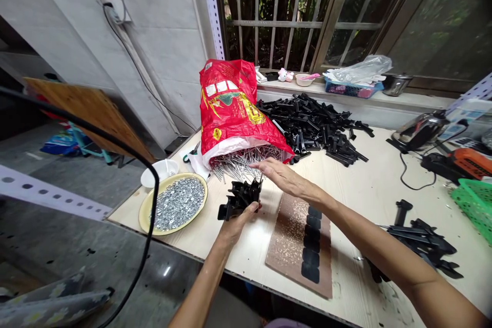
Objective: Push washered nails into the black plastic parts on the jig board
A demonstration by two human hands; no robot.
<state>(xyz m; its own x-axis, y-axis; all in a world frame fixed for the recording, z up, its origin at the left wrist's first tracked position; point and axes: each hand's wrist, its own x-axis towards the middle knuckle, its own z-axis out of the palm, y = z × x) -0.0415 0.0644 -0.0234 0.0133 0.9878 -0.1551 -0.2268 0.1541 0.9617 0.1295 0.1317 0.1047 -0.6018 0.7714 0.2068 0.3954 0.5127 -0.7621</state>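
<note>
My left hand (237, 223) is closed around a bunch of black plastic parts (240, 199), held above the front part of the table. A thin metal rod (262, 184) seems to stand up from their right side. Just above it is my right hand (282, 177), its fingers stretched out flat towards the mouth of a red bag (234, 107); whether the palm touches the rod cannot be seen. Long metal screws or nails (242, 161) spill out of the bag. To the left, a yellow dish (203, 210) holds many small metal nuts or washers (179, 202).
Behind the bag lies a large heap of black parts (319, 123). A brown board (284, 251) with black pads is at the front edge. More black assemblies (423, 246), a green basket (474, 205) and an orange power tool (469, 161) are to the right. A white bowl (159, 171) touches the dish.
</note>
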